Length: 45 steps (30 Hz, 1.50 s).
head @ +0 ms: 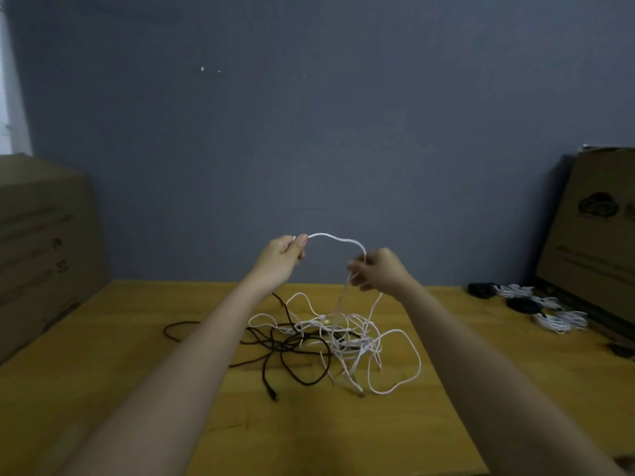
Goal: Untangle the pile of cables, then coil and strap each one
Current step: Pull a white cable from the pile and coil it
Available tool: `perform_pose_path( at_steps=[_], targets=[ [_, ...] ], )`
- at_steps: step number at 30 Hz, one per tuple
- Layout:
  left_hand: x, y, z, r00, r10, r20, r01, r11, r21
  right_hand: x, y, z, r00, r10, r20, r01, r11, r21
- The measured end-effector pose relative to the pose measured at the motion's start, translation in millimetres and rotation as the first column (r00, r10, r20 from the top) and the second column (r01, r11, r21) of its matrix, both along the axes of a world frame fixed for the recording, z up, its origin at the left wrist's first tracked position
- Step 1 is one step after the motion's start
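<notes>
Both hands, left hand (287, 254) and right hand (379, 269), pinched a light, limp white cable (338, 239), best gripped near its end.

I face a plain grey-blue wall (309, 115) behind my yellow wooden table (103, 389). Cardboard boxes flank it: one on my left (41, 242), another leaning at my right (591, 235). Pale daylight shows at the far left edge (10, 97).

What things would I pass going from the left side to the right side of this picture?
Left cardboard box → dark cable → left hand → right hand → coiled cables → right cardboard box.
</notes>
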<state>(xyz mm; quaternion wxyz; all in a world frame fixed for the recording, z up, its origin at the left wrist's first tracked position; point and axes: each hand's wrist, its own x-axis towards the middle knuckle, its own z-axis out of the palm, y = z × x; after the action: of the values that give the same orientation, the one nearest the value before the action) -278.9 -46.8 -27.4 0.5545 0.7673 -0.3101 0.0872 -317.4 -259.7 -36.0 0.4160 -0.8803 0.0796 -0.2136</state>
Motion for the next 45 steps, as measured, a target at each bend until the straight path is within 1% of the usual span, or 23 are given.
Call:
perform_pose_path(
  at_steps=[2,3,4,5,6,7,8,9,10,12,14,16,18,19,21,23,25,34,37,39,42,44,45],
  targets=[
    [0,2,-7,0.999,-0.001,-0.038,0.0,1.0,-0.023,-5,4,4,0.951,-0.118,0.287,0.032,0.958,0.287],
    [0,3,-10,0.999,0.001,-0.054,-0.003,1.0,-0.028,-9,6,5,0.931,-0.138,0.337,-0.003,0.923,0.385],
    [-1,3,-12,0.998,0.008,-0.068,-0.011,0.999,-0.04,-13,7,4,0.945,-0.097,0.313,-0.026,0.929,0.368],
    [-1,3,-15,0.996,0.016,-0.083,-0.021,0.998,-0.052,-18,8,1,0.982,-0.022,0.188,-0.024,0.972,0.234],
    [-2,3,-18,0.995,0.022,-0.094,-0.027,0.998,-0.058,-23,10,-5,0.999,0.037,-0.002,-0.037,0.999,0.029],
    [-2,3,-20,0.995,0.026,-0.098,-0.031,0.998,-0.056,-26,10,-12,0.989,0.05,-0.137,-0.07,0.987,-0.143],
    [-2,3,-23,0.995,0.029,-0.099,-0.034,0.998,-0.053,-27,11,-17,0.983,0.05,-0.175,-0.087,0.974,-0.209],
    [-2,3,-26,0.995,0.031,-0.099,-0.037,0.998,-0.059,-30,13,-20,0.987,0.062,-0.149,-0.083,0.987,-0.141],
    [-2,2,-29,0.994,0.031,-0.101,-0.039,0.996,-0.078,-33,16,-22,0.993,0.086,-0.081,-0.086,0.996,0.007],
    [-1,2,-33,0.993,0.027,-0.112,-0.04,0.992,-0.116,-39,22,-23,0.991,0.103,0.086,-0.124,0.946,0.301],
    [-1,0,-37,0.991,-0.005,-0.131,-0.012,0.992,-0.126,-45,27,-23,0.979,0.085,0.187,-0.158,0.894,0.419],
    [-4,-3,-42,0.987,-0.049,-0.15,0.028,0.99,-0.136,-54,34,-23,0.963,0.098,0.25,-0.207,0.864,0.458],
    [-12,-8,-47,0.983,-0.087,-0.159,0.065,0.988,-0.139,-64,41,-26,0.951,0.14,0.276,-0.253,0.866,0.432],
    [-18,-11,-50,0.98,-0.115,-0.162,0.092,0.986,-0.141,-70,46,-28,0.947,0.156,0.279,-0.254,0.899,0.357],
    [-34,-15,-56,0.971,-0.173,-0.164,0.15,0.978,-0.144,-80,50,-39,0.948,0.15,0.282,-0.17,0.984,0.048],
    [-51,-17,-62,0.965,-0.217,-0.149,0.201,0.973,-0.112,-87,53,-49,0.939,0.12,0.324,-0.027,0.961,-0.277],
    [-65,-18,-72,0.961,-0.239,-0.141,0.227,0.97,-0.092,-94,55,-56,0.932,0.147,0.33,0.0,0.913,-0.407],
    [-90,1,-93,0.982,-0.048,-0.181,0.046,0.999,-0.011,-118,64,-80,0.959,0.244,0.146,-0.18,0.918,-0.352],
    [-97,4,-94,0.984,-0.007,-0.176,0.001,0.999,-0.033,-117,65,-84,0.96,0.257,0.107,-0.217,0.932,-0.291],
    [-98,4,-91,0.989,0.023,-0.146,-0.021,1.0,0.018,-116,69,-84,0.96,0.233,0.155,-0.205,0.962,-0.178],
    [-99,5,-86,0.997,0.043,-0.063,-0.035,0.991,0.128,-113,74,-85,0.944,0.202,0.261,-0.176,0.977,-0.119],
    [-100,11,-82,0.998,0.003,-0.07,0.003,0.996,0.09,-111,73,-86,0.949,0.147,0.278,-0.143,0.989,-0.033],
    [-100,16,-80,0.993,-0.047,-0.112,0.052,0.998,0.036,-110,70,-87,0.953,0.095,0.287,-0.104,0.994,0.017]
  ],
)
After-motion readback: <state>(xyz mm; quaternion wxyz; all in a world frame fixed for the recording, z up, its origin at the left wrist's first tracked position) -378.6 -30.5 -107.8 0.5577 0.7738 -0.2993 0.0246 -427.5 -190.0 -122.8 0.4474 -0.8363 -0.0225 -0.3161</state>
